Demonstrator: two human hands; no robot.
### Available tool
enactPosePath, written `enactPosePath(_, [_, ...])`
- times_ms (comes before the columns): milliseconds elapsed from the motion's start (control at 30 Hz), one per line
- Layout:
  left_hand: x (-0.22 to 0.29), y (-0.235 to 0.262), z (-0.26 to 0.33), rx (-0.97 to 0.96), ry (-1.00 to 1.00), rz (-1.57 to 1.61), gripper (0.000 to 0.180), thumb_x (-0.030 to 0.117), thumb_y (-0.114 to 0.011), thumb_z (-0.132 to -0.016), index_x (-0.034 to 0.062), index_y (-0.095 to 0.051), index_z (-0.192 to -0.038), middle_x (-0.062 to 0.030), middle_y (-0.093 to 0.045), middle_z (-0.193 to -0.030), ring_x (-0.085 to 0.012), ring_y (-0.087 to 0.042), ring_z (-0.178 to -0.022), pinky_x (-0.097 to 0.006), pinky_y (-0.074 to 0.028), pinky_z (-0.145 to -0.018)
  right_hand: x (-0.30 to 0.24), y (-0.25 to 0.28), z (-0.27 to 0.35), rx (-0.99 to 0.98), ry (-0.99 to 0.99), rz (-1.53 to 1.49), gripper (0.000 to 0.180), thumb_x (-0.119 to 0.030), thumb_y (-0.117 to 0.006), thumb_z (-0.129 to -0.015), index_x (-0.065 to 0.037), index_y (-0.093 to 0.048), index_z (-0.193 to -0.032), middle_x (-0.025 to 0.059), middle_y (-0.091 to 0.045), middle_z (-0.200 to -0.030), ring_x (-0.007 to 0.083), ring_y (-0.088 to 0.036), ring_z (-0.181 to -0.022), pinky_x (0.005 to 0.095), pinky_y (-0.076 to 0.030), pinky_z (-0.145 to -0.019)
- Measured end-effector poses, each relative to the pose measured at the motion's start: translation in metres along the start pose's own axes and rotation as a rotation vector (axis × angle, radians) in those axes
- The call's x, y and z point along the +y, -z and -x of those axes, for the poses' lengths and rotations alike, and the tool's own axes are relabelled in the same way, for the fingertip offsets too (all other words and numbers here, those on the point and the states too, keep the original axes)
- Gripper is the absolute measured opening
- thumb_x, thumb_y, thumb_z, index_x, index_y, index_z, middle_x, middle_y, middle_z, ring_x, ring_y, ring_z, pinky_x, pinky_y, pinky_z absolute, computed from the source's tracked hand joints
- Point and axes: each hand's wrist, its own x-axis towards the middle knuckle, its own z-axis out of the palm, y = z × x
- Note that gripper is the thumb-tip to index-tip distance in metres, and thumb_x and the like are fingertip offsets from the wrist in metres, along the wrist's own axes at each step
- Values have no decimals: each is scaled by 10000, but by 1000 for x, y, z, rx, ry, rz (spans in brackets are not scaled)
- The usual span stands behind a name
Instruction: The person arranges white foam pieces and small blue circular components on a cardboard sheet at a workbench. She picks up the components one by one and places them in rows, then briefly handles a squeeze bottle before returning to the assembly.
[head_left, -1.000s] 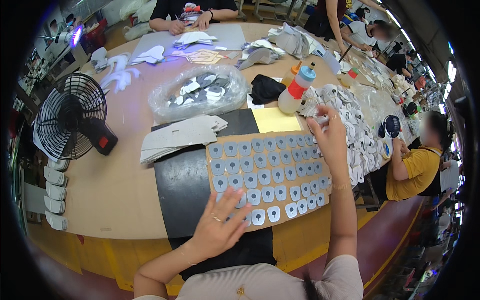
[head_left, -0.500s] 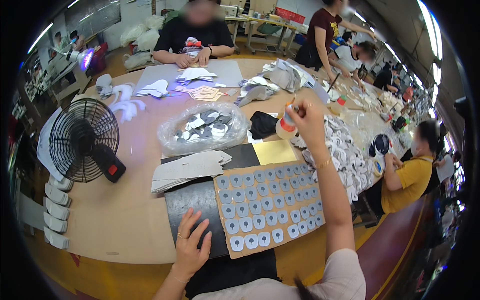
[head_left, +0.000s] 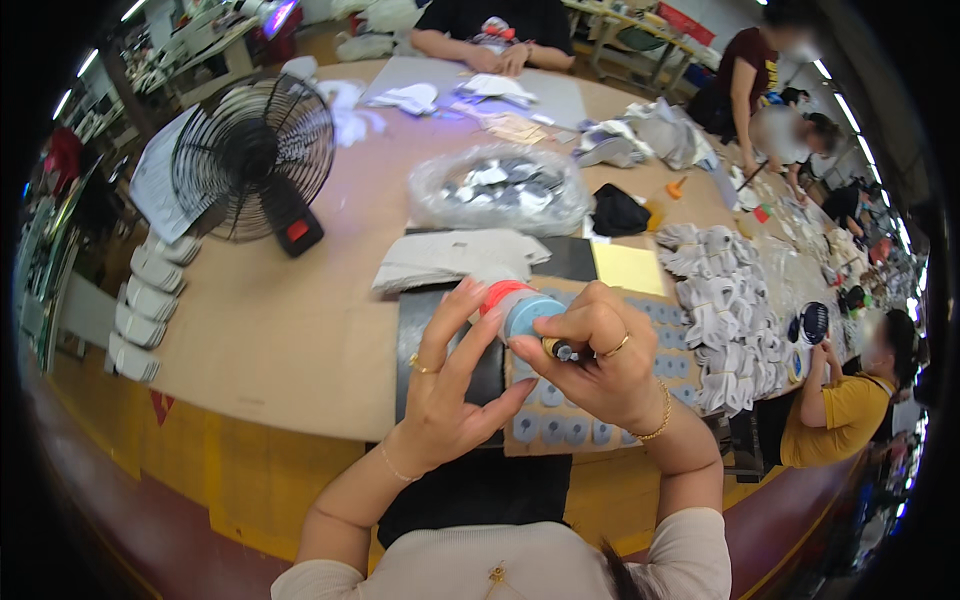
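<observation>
A small bottle (head_left: 507, 292) with a red band and a round blue lid (head_left: 532, 316) is tilted between my hands, above the table. Against its red side lie the fingers of my left hand (head_left: 450, 375), curled partly round it, the thumb apart below. My right hand (head_left: 600, 355) is closed at the lid, its thumb and fingers round a short tan stick (head_left: 560, 349) with a dark end. Whether the stick joins the lid I cannot tell. Beneath my hands lies a brown cardboard sheet (head_left: 520, 448) with rows of grey rounded patches (head_left: 576, 431), partly hidden, beside a dark board (head_left: 415, 330).
A black fan (head_left: 255, 155) stands at left, near white stacked pieces (head_left: 148, 300). Behind the boards are grey cut sheets (head_left: 455, 255), a plastic bag of pieces (head_left: 500, 190), black cloth (head_left: 620, 210) and yellow paper (head_left: 628, 268). Pale bundles (head_left: 735, 320) lie at right. Co-workers sit and stand around.
My right hand has brought the bottle from the far right of the sheet back toward me. My left hand has risen off the dark board to the bottle. The view has shifted.
</observation>
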Motion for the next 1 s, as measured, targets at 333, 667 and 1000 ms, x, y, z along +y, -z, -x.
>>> enactPosePath(333, [3,12,17,17,60,-6,740,55,-799,-688,6,-455,-1341,-193,-443,-1387,-421,-448,-1291,-519,-356,-1084,-20,-20,1,-54,45,-66,316,-109,-868,-685,-51,-598,-838,44,-547,-631,135,-527,-517,250,-405,-448])
enactPosePath(667, [2,11,20,-1,62,18,715,39,-767,-702,15,-444,-1340,-183,-530,-1336,-357,-507,-1266,-503,-312,-1106,-22,-26,4,-54,43,-118,308,-137,-864,-693,-53,-603,-832,45,-538,-621,142,-529,-506,252,-398,-439])
enactPosePath(1000, [4,8,22,-38,146,30,629,90,-787,-697,11,-498,-1250,-170,-599,-1171,-333,-600,-1055,-442,-442,-943,-25,-28,14,-164,-106,-230,229,-138,-789,-749,-68,-578,-807,55,-568,-724,198,-560,-551,301,-423,-467])
